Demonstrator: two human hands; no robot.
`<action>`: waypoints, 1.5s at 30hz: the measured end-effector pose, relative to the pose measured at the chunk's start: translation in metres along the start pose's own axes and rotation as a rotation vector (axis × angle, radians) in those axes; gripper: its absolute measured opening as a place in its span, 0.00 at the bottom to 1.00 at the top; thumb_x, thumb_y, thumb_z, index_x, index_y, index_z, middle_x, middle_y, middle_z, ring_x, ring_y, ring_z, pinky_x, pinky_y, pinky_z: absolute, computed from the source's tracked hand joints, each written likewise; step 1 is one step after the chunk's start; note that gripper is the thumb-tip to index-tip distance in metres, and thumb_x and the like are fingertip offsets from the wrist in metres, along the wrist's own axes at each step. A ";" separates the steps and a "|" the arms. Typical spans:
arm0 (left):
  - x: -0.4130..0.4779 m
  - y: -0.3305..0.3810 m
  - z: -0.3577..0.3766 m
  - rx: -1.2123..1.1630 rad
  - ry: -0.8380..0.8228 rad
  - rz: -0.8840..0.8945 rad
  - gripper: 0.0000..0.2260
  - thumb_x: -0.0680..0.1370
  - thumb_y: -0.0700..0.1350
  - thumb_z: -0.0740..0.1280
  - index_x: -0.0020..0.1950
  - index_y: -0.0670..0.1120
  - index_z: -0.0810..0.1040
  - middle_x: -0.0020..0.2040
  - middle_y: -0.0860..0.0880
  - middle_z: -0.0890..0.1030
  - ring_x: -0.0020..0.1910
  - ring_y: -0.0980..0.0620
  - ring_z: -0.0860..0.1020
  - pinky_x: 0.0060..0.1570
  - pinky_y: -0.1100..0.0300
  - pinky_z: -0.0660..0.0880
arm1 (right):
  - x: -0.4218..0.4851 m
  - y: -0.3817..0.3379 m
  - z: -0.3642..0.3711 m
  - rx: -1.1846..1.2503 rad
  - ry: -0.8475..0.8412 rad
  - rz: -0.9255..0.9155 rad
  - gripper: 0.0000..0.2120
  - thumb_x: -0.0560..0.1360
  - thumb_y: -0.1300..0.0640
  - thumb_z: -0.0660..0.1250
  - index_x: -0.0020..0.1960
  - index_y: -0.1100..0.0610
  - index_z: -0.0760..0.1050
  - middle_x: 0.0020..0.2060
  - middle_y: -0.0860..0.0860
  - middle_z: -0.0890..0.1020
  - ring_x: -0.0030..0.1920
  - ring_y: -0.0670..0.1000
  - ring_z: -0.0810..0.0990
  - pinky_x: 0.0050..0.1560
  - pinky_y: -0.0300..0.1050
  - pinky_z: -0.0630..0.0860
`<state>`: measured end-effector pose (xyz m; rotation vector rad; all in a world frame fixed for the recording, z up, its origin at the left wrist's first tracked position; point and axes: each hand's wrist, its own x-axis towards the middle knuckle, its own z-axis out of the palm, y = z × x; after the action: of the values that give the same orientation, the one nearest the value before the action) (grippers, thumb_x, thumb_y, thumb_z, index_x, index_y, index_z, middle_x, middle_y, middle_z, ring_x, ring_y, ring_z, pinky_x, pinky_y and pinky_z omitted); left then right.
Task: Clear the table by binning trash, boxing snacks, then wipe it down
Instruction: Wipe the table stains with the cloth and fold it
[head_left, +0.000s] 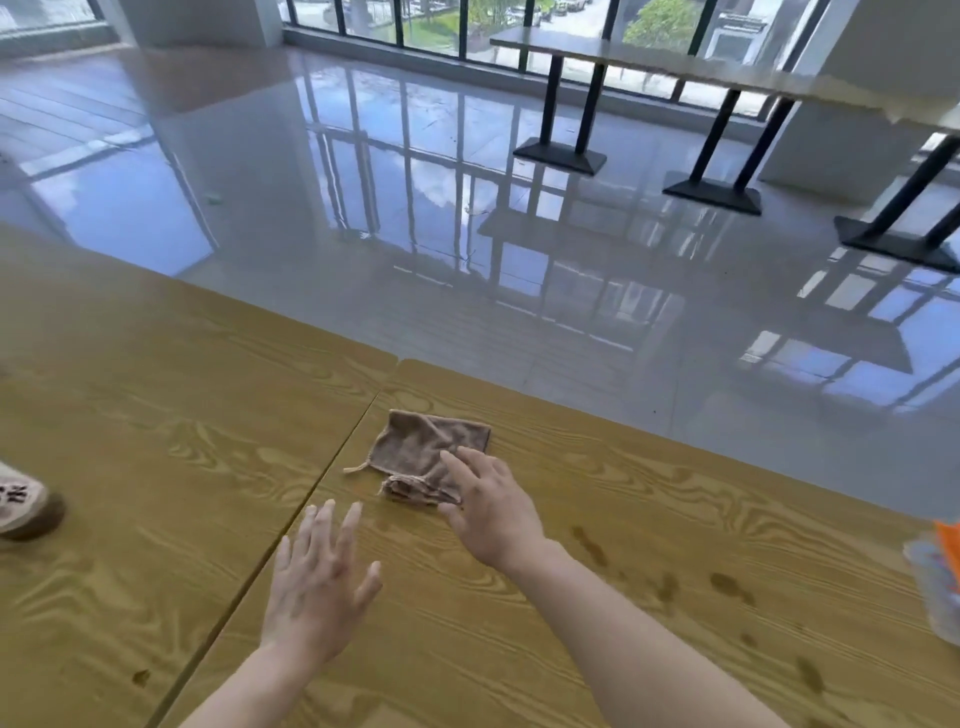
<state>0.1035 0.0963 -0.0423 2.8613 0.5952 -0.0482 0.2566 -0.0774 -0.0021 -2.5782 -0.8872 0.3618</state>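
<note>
A folded brown cloth (423, 447) lies on the wooden table (182, 415) near its far edge, just right of the seam between two tabletops. My right hand (491, 506) is spread over the cloth's near right corner, fingers apart and touching it, not closed around it. My left hand (319, 582) hovers open above the table, a little nearer and to the left of the cloth, holding nothing. Dark wet spots (727, 584) mark the wood to the right.
A round snack packet (23, 506) peeks in at the left edge. A clear box with orange contents (943, 582) stands at the right edge. Beyond the table lie a shiny floor and black-legged tables (711, 192) by the windows.
</note>
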 end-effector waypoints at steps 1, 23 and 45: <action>0.002 -0.010 0.006 0.015 -0.014 -0.002 0.32 0.78 0.63 0.55 0.79 0.51 0.53 0.79 0.43 0.56 0.78 0.44 0.51 0.74 0.43 0.56 | 0.013 -0.009 0.011 -0.011 -0.009 -0.014 0.32 0.80 0.47 0.63 0.80 0.46 0.54 0.79 0.50 0.57 0.78 0.55 0.54 0.77 0.53 0.57; 0.015 -0.023 0.062 -0.007 -0.063 0.238 0.32 0.78 0.63 0.49 0.79 0.49 0.57 0.80 0.43 0.52 0.79 0.45 0.44 0.75 0.43 0.44 | -0.075 0.034 0.095 -0.128 0.021 0.121 0.25 0.80 0.33 0.44 0.76 0.34 0.53 0.80 0.41 0.42 0.79 0.48 0.36 0.76 0.49 0.35; -0.088 0.223 0.120 0.156 -0.115 0.570 0.34 0.76 0.69 0.44 0.79 0.55 0.48 0.80 0.43 0.47 0.78 0.42 0.39 0.73 0.35 0.39 | -0.384 0.175 0.063 -0.080 0.408 0.810 0.32 0.78 0.42 0.61 0.79 0.45 0.56 0.79 0.48 0.55 0.78 0.52 0.53 0.76 0.51 0.55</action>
<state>0.1128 -0.1632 -0.1066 3.0344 -0.2670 -0.1701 0.0330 -0.4292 -0.0910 -2.8213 0.3121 -0.0042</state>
